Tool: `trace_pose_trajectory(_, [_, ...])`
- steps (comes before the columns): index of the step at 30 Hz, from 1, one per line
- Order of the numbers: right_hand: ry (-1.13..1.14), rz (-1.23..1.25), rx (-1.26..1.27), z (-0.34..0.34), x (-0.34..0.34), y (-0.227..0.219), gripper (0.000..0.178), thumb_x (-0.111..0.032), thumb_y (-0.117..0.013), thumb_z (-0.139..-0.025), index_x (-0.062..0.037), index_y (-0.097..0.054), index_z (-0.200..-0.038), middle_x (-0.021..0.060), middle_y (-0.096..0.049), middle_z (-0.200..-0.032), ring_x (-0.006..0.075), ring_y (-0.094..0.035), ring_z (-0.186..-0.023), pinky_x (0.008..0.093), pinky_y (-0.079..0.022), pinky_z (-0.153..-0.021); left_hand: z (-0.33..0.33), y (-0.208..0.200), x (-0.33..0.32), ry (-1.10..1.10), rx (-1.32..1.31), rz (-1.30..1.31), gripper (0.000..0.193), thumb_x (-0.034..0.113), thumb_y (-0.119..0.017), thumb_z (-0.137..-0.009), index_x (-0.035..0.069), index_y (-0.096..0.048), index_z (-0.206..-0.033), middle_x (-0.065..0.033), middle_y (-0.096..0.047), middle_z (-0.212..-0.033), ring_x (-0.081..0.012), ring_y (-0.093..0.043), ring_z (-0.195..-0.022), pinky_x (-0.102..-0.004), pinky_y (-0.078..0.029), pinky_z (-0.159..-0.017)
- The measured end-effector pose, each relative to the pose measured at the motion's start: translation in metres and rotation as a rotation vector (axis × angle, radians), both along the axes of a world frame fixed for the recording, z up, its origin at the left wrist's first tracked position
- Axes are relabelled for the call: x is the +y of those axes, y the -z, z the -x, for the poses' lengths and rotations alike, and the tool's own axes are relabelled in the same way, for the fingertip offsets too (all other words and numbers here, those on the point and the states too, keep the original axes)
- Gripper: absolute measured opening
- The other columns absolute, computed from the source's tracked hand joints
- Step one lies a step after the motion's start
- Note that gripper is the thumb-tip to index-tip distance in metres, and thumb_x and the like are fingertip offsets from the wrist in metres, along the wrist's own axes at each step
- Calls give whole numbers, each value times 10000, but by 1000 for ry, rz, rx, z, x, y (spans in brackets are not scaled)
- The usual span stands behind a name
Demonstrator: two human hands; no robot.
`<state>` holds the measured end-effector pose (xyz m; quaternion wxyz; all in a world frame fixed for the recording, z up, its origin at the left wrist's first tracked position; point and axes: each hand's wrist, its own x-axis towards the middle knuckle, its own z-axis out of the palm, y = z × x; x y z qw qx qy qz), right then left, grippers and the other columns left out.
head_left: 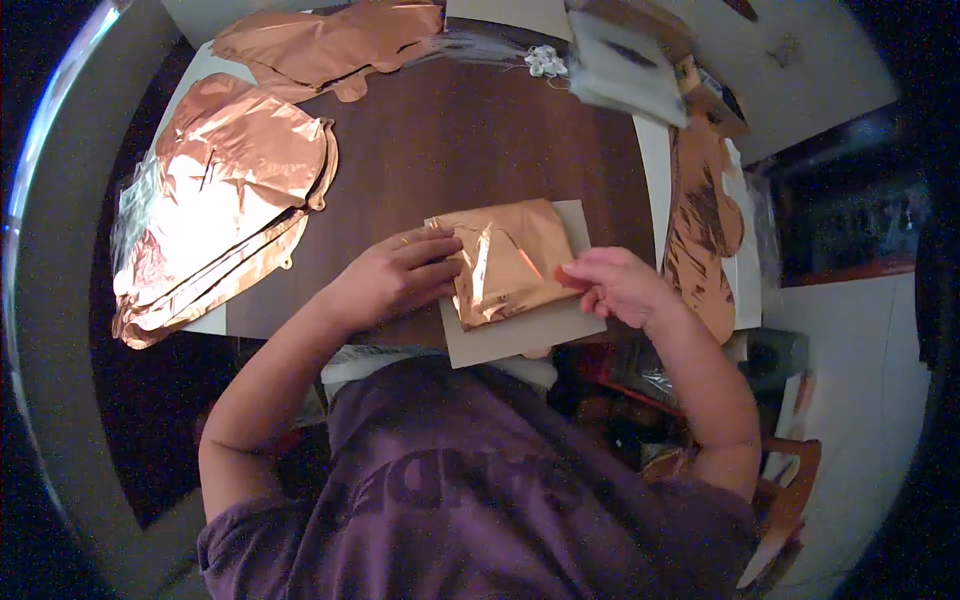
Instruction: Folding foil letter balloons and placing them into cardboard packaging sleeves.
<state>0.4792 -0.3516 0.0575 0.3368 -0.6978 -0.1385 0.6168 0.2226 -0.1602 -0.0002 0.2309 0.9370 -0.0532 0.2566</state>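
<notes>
A folded rose-gold foil balloon [505,265] lies on a grey-beige card [480,346] at the near edge of the table. The card sticks out beyond the foil on the right and below. My left hand [405,272] rests at the foil's left edge, fingers stretched out over it and holding nothing. At the foil's right edge, my right hand [618,284] pinches a small orange-red piece [572,277] between thumb and finger. What this piece is cannot be made out.
More rose-gold foil balloons lie flat: a pile [235,170] at the left, another [330,45] at the far left, and a narrow stack [703,230] at the right. A clear plastic bag stack [625,70] and a small white bundle [546,62] lie at the back of the dark table [480,140].
</notes>
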Motion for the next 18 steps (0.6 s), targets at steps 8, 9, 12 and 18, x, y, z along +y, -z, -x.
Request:
trace_pose_trajectory(8, [-92, -21, -69, 20, -3, 15, 239, -283, -663, -884, -47, -637, -904, 48, -691, -774, 70, -519, -507, 233, -350, -413, 19, -22, -20, -290, 214, 399, 339, 93, -684, -848, 0, -603, -1164, -164, -590, -1252, -303, -554, -1191, -406, -460, -1002])
trace_pose_trajectory(9, [-58, -37, -66, 21, -7, 16, 234, -286, -664, -885, -54, -637, -899, 46, -689, -768, 68, -518, -512, 230, -354, -419, 22, -28, -27, -289, 217, 398, 339, 93, -684, -848, 0, -603, -1164, -164, -590, -1252, -303, -554, -1191, -406, -460, -1002])
trace_pose_trajectory(12, [-3, -63, -47, 27, -11, 14, 227, -293, -664, -886, -68, -638, -890, 42, -686, -758, 64, -515, -512, 221, -360, -429, 24, -43, -39, -351, 478, 1208, 529, 128, -631, -926, -25, -379, -1365, -162, -532, -1318, -218, -555, -1161, -364, -456, -989])
trace_pose_trajectory(18, [3, -90, -1, 33, -15, 12, 233, -312, -668, -887, -81, -640, -879, 36, -681, -742, 62, -519, -501, 208, -376, -441, -9, -9, -40, -380, 201, 1323, 726, 103, -638, -892, -23, -184, -1444, -179, -673, -907, -202, -667, -845, -325, -542, -716])
